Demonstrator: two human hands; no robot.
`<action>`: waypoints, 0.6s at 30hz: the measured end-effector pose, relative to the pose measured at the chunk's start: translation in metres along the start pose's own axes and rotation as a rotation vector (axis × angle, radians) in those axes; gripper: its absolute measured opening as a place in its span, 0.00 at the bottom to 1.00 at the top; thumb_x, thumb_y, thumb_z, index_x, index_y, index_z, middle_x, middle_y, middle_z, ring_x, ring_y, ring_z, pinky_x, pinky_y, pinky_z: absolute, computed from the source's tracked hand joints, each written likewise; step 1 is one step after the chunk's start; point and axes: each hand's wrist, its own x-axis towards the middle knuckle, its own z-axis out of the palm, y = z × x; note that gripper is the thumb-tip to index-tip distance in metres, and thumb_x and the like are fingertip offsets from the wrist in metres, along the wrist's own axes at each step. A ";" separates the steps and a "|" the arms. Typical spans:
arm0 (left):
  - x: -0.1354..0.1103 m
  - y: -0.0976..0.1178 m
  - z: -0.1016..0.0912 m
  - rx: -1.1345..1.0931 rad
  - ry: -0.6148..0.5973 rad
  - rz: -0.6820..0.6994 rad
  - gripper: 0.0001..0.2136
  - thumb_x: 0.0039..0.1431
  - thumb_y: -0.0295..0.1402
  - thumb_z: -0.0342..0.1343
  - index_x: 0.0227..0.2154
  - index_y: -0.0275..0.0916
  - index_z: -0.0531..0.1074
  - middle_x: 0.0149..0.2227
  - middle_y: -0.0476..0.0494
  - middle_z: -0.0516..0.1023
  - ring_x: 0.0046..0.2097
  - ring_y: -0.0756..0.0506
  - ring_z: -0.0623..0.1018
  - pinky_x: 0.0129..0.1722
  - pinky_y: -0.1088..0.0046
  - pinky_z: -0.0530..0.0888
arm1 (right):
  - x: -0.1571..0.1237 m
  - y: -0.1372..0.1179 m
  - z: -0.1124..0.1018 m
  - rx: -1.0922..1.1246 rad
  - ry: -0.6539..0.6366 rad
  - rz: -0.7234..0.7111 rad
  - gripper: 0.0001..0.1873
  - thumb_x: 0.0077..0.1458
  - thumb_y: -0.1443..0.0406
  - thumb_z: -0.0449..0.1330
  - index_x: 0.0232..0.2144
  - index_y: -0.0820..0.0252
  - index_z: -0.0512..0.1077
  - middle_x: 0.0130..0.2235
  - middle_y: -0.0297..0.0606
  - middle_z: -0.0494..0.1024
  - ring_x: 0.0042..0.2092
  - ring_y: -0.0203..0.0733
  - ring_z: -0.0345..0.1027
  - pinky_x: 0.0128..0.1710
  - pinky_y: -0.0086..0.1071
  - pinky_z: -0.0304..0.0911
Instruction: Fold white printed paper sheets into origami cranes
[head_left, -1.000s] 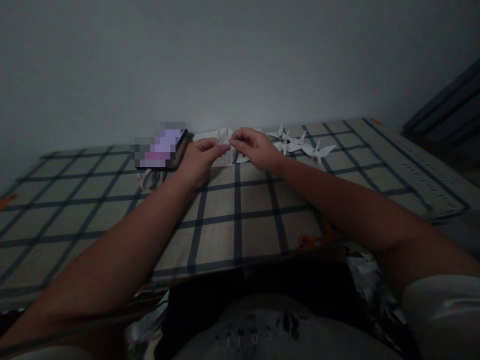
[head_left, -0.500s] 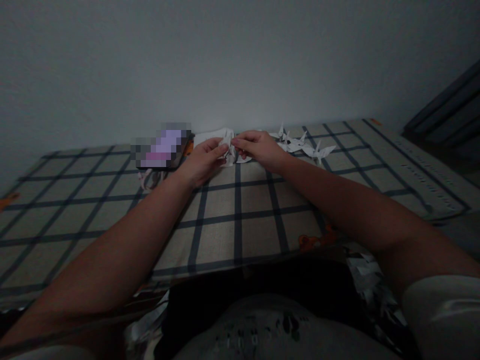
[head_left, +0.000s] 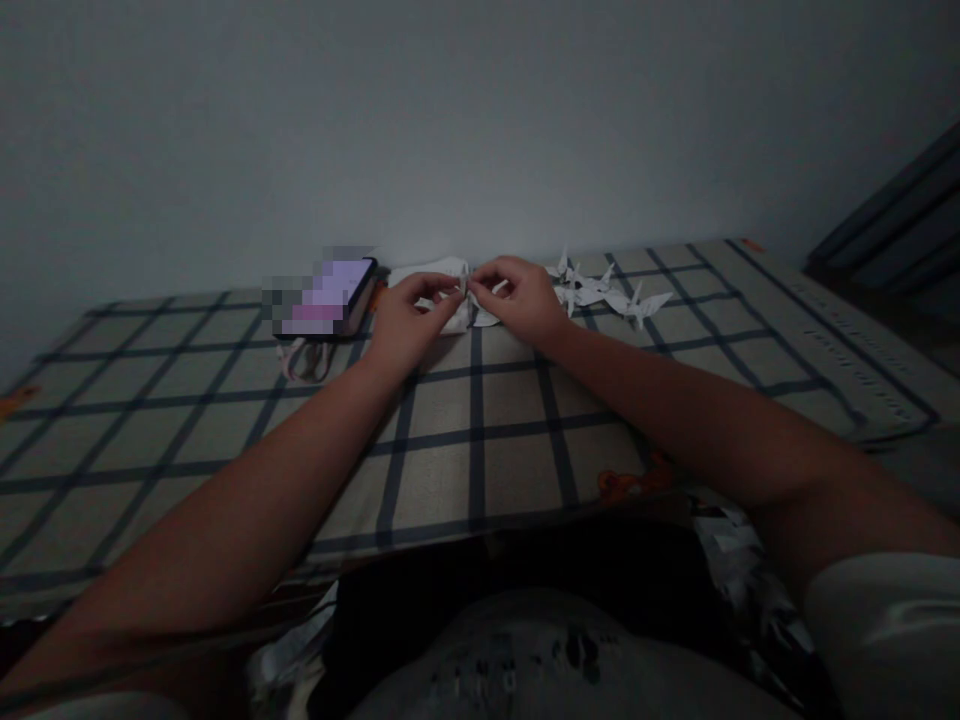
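Observation:
Both arms stretch forward over a checked bedsheet (head_left: 480,420) in dim light. My left hand (head_left: 409,318) and my right hand (head_left: 517,295) meet at a small piece of white paper (head_left: 466,287). Each hand pinches it between thumb and fingers. The piece is partly hidden by my fingers, so its exact shape is unclear. Under and behind the hands lie more white sheets (head_left: 431,275) against the wall.
Several folded white paper cranes (head_left: 600,290) lie to the right of my hands. A phone with a lit screen (head_left: 330,298) rests to the left near the wall, a pale looped cord (head_left: 304,358) in front of it. Dark fabric and paper scraps (head_left: 731,540) lie near my lap.
The hands stay close together at the paper. Their fingers have shifted slightly, and the paper has dropped from raised to low between the fingertips.

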 end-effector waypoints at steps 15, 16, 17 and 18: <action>0.000 -0.003 0.003 -0.071 0.081 -0.025 0.11 0.54 0.42 0.63 0.28 0.39 0.78 0.29 0.47 0.78 0.35 0.48 0.76 0.35 0.75 0.70 | 0.000 0.002 0.000 -0.012 -0.047 -0.035 0.06 0.56 0.64 0.59 0.33 0.61 0.74 0.35 0.37 0.76 0.38 0.37 0.68 0.41 0.32 0.65; 0.001 -0.003 0.003 -0.119 0.100 -0.061 0.12 0.55 0.42 0.63 0.27 0.39 0.77 0.28 0.48 0.77 0.34 0.49 0.76 0.33 0.76 0.70 | 0.001 0.005 0.002 0.035 -0.025 0.016 0.06 0.56 0.64 0.60 0.33 0.61 0.73 0.35 0.37 0.76 0.38 0.37 0.69 0.41 0.32 0.65; 0.003 -0.004 0.004 -0.190 0.118 -0.105 0.12 0.56 0.42 0.62 0.27 0.38 0.75 0.28 0.48 0.77 0.34 0.49 0.76 0.32 0.77 0.70 | 0.002 0.008 0.004 0.095 0.012 0.079 0.06 0.56 0.63 0.59 0.33 0.61 0.72 0.35 0.36 0.76 0.38 0.36 0.69 0.41 0.32 0.66; 0.004 -0.005 0.004 -0.279 0.134 -0.152 0.12 0.56 0.42 0.62 0.27 0.38 0.74 0.28 0.49 0.76 0.33 0.50 0.76 0.32 0.78 0.71 | 0.003 0.012 0.006 0.163 0.039 0.149 0.06 0.56 0.63 0.59 0.33 0.61 0.71 0.34 0.36 0.75 0.37 0.35 0.70 0.40 0.31 0.67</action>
